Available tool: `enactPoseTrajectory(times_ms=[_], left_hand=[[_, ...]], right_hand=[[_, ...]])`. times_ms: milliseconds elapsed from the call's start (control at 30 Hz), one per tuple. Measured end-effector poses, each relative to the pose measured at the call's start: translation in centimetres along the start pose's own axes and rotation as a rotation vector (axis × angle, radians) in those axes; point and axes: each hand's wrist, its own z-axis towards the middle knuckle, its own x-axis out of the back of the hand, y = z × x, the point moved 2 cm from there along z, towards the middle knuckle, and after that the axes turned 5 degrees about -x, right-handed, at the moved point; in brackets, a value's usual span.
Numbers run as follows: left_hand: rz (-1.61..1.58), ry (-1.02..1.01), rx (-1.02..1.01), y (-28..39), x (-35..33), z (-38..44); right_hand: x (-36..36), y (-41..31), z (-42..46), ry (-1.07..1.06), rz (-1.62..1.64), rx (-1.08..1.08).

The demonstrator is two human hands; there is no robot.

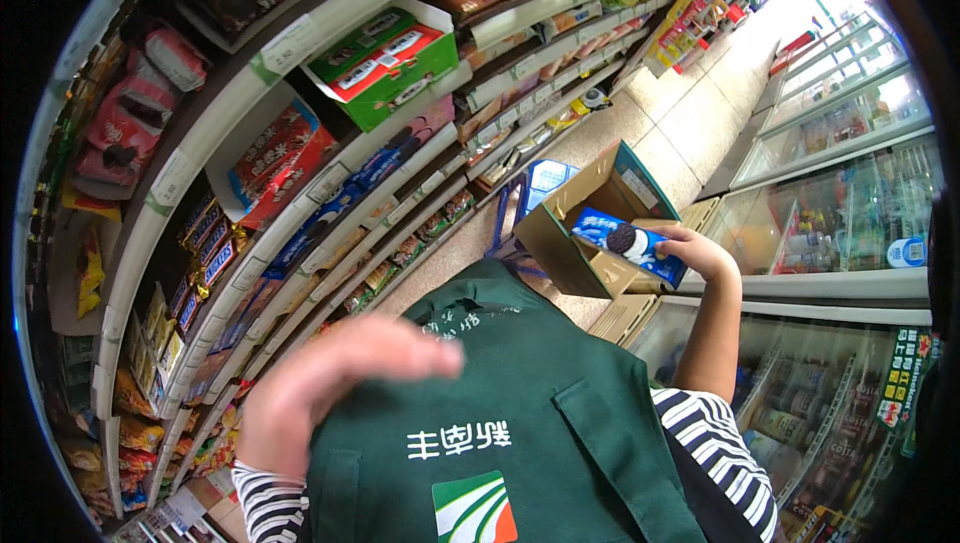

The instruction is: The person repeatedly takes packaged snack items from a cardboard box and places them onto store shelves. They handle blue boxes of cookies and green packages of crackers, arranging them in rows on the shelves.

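Note:
My right hand (699,252) grips one end of a blue packet of Oreo cookies (628,243), the thumb lying on its printed face. The packet is tilted at the mouth of an open cardboard box (561,261); whether it touches the box I cannot tell. My left hand (360,355), blurred, is in front of my dark green apron (525,363), on the side of the shelves. Nothing shows in its visible part, and how its fingers are set is unclear. More blue packets (337,201) lie on a shelf to the left.
Curved-looking store shelves (247,130) fill the left, with Snickers bars (217,254), a green and red carton (390,62) and a red snack box (281,153). Glass-door coolers (840,220) line the right. A blue plastic stool (544,186) stands behind the box on the tiled floor (675,111).

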Motion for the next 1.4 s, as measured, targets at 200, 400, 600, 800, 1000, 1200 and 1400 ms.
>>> enactPoseTrajectory(times_ms=[200,400,600,800,1000,1200,1400], left_hand=[[-0.592,-0.353,-0.210,2.3,-5.5,6.7],[-0.608,-0.254,-0.216,1.2,-6.0,8.7],[-0.453,-0.067,-0.248,1.0,-6.1,9.4],[-0.438,-0.008,-0.298,1.3,-6.0,8.0],[-0.486,0.031,-0.304,2.2,-5.9,6.4],[-0.483,-0.106,-0.348,4.1,-4.2,3.4],[-0.454,-0.064,-0.394,6.3,-4.6,-1.0]], right_hand=[[-1.3,5.8,10.3,0.224,-0.202,-0.172],[-5.8,9.2,21.5,0.132,0.084,-0.356],[-8.8,8.7,26.5,0.059,0.043,-0.398],[-9.5,10.0,28.1,0.068,0.115,-0.431],[-8.1,11.0,27.4,0.092,0.173,-0.479],[-4.5,8.6,23.7,0.541,-0.173,-0.239],[-10.1,-11.6,14.1,0.501,-0.032,0.618]])
